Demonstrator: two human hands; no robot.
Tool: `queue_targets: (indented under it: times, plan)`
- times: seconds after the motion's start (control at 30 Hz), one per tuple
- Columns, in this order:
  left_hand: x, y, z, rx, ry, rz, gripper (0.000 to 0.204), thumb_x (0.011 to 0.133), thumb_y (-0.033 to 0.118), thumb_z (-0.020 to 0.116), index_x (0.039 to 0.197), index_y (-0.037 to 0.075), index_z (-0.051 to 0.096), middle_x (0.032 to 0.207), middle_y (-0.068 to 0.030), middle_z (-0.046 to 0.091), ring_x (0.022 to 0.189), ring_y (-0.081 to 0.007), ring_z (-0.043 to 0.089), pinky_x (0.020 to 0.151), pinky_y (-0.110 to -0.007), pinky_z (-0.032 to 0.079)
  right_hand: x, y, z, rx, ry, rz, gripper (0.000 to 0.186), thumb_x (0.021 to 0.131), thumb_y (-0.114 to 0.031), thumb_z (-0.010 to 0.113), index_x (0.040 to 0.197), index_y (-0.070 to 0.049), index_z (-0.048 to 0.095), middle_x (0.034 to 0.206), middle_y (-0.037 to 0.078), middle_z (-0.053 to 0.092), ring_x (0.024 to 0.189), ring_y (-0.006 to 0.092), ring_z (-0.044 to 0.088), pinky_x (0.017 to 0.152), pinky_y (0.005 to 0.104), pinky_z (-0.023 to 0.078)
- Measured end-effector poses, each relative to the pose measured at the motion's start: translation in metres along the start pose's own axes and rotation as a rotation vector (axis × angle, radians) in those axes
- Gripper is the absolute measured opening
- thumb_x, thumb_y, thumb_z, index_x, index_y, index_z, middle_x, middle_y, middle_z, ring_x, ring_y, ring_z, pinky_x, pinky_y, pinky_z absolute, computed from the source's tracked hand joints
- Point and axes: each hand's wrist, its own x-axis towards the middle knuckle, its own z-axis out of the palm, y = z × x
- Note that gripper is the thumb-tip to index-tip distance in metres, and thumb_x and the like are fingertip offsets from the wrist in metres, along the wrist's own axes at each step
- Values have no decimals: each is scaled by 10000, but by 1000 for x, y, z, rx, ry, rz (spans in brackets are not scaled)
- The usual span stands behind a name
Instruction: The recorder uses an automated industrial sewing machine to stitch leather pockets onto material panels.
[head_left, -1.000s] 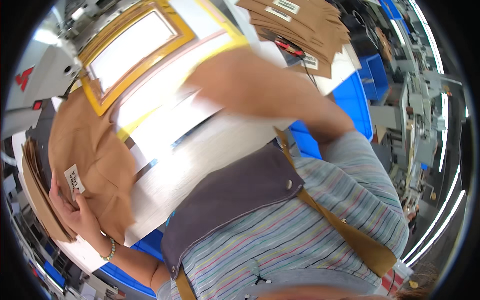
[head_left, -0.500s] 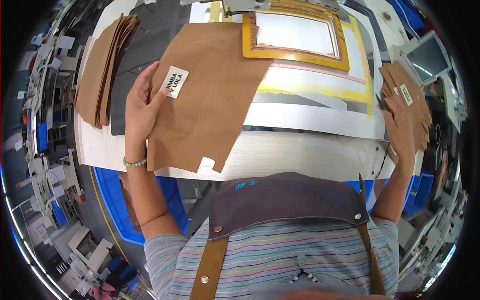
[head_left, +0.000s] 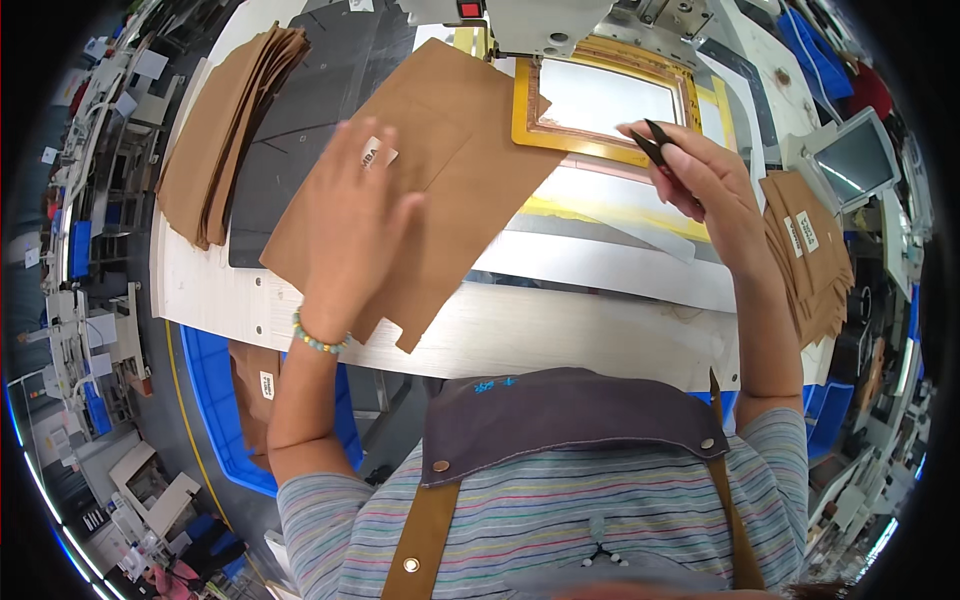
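My left hand point(head_left: 350, 220), slightly blurred, lies with fingers stretched over a brown fabric panel point(head_left: 470, 160). Its fingers partly cover a white label point(head_left: 378, 152) on the panel. The panel slants across the table, with a small notch in its near edge. Its far right corner reaches the yellow frame point(head_left: 610, 148), whose window shows white. In my right hand point(head_left: 705, 185), closed near the right side of the frame, is a small black pointed tool that looks like thread snips point(head_left: 652, 146), its two tips apart. The hand is raised off the panel.
A stack of brown panels point(head_left: 215, 150) lies at the left of the table; another pile with white labels point(head_left: 805, 260) is at the right, beside a small screen point(head_left: 850, 155). A sewing machine head point(head_left: 550, 30) overhangs the far side. A blue bin point(head_left: 215, 400) stands below left.
My right hand has come from the right pile toward the frame with the black tool. The panel has turned clockwise, and my left hand has moved right, over its label.
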Motion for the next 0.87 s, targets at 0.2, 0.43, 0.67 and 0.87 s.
queue_targets:
  times: [0.2,0.43,0.67,0.87]
  plan:
    - [-8,17,25,8,-253,-32,798,990,495,724,1584,13,497,1690,-249,389,1584,-437,314,1239,-552,308,20,3,19,-138,-5,-130,372,1095,-122,598,1454,-76,686,829,-23,540,747,69,457,668,253,413]
    - [-4,9,36,-87,-208,-51,798,1010,506,696,1595,8,479,1711,-272,335,1603,-438,271,1258,-565,253,34,10,14,-68,-110,54,435,1150,-297,504,1465,-45,666,815,-36,475,747,71,434,661,251,382]
    - [45,-11,62,-55,-77,-106,912,925,610,752,1546,-20,529,1616,-327,433,1520,-470,374,1190,-612,331,53,3,35,-64,-12,-53,470,1119,-360,600,1418,-7,684,913,-4,664,745,50,470,676,228,408]
    - [69,-11,47,-521,-430,-381,824,892,585,805,1546,141,574,1632,-189,464,1430,-355,489,1176,-614,380,66,18,37,-117,54,18,346,1091,-290,658,1341,-66,738,739,-91,497,615,2,408,550,213,327]
